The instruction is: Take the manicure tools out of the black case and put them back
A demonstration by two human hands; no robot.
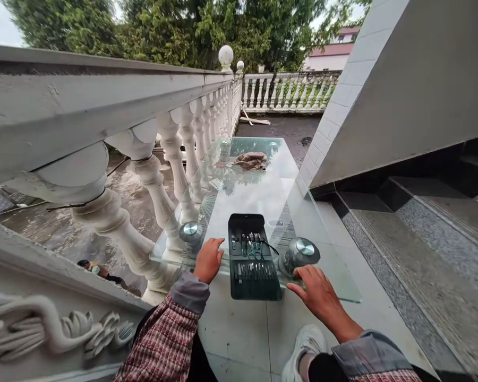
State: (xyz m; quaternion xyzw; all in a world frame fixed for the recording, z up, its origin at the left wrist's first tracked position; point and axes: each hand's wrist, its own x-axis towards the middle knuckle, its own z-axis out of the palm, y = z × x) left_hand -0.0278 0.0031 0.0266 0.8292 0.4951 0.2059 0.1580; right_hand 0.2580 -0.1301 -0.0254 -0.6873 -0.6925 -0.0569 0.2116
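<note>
A dark manicure kit case (255, 305) lies unfolded on the glass table (258, 191) in front of me. Several nail clippers and a pair of small scissors (255, 250) sit in its upper half. A row of slim metal tools (256, 271) fills the lower half, and a dark strap (273, 247) sticks out to the right. My left hand (209, 260) rests left of the case, apart from it, fingers stretched out and holding nothing. To the right of the case is my right hand (316, 294), thumb and fingers spread, with nothing held.
Round metal-capped table supports (191, 233) stand near both hands. A crumpled brown cloth (250, 161) lies at the table's far end. A white balustrade (163, 183) runs along the left; stone steps (406, 233) rise on the right. Another person (97, 269) shows below, beyond the railing.
</note>
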